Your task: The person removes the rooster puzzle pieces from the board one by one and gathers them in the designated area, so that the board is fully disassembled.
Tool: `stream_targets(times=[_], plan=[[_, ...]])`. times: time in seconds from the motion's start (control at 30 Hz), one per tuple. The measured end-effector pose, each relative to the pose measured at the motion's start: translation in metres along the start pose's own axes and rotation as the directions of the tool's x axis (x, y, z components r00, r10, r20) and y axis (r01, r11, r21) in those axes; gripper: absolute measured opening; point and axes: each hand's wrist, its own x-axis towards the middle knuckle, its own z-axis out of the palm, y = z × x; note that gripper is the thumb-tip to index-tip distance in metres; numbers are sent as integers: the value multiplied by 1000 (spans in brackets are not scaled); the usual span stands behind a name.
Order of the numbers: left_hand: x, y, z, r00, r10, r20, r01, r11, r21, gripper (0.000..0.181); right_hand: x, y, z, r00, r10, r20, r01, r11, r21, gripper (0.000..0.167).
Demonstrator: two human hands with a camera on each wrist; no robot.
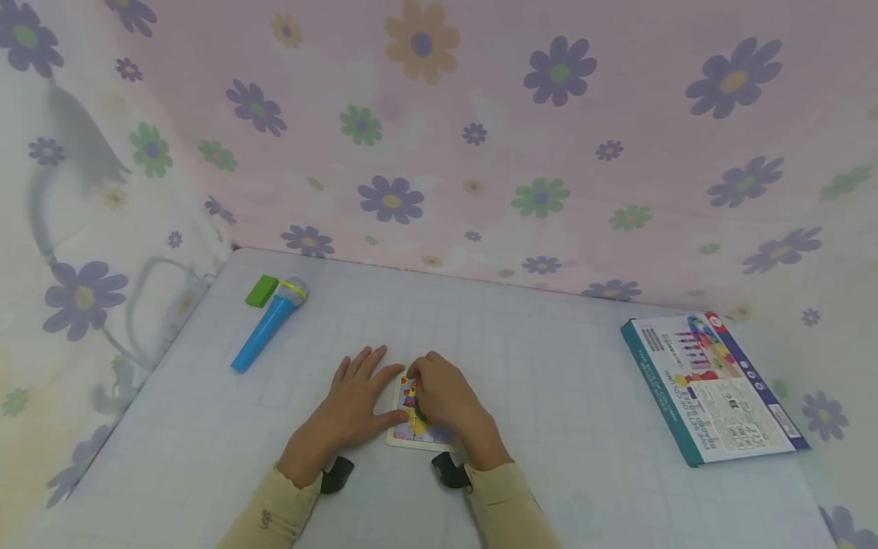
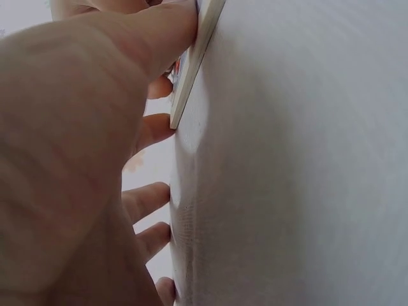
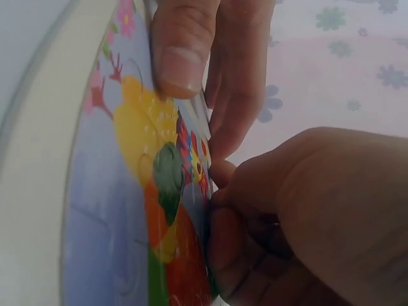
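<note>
A small picture puzzle (image 1: 405, 431) in a pale frame lies between the hands; its yellow, red and green picture (image 3: 137, 127) fills much of the right wrist view. My left hand (image 1: 346, 409) (image 2: 70, 159) is spread, the thumb on the puzzle's face, the index fingertip at the frame's edge (image 2: 186, 89), the other fingertips on the table. With bent fingers, my right hand (image 1: 447, 395) (image 3: 312, 197) touches the puzzle's far right part. Its palm hides what lies under the fingertips, so whether a piece is pinched cannot be told.
A blue toy microphone (image 1: 266, 329) and a green block (image 1: 262, 291) lie at the table's far left. A flat box (image 1: 713, 393) with a teal side lies at the right. Flowered cloth (image 1: 473, 183) hangs behind the table (image 1: 562, 457).
</note>
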Motion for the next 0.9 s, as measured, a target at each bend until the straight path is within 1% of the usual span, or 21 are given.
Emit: stream_targets(times=[0.1,0.2,0.43,0.57,0.8,0.9], plan=[[0,0,0,1000,-3,-6,3,1000,-1,72,0,-2,-1,1000,10,23,-10,1000,2,19],[0,-1,0,1000,-2,-10,2,1000,-6,72,1,-1,0,1000,17,26,-18,1000,2,18],[1,0,0,1000,-12,-16,12,1000,-19,70,4,3,2,999,39,27,-41,998,55,17],[1,1,1,1000,-17,-26,16,999,-28,68,3,6,1,999,26,25,-28,996,85,17],[1,-1,3,999,-9,-52,7,1000,-30,68,0,13,-6,996,-5,92,-13,979,201,21],[1,-1,4,998,-4,-58,2,999,-32,68,-2,16,-8,994,-32,105,8,974,228,24]])
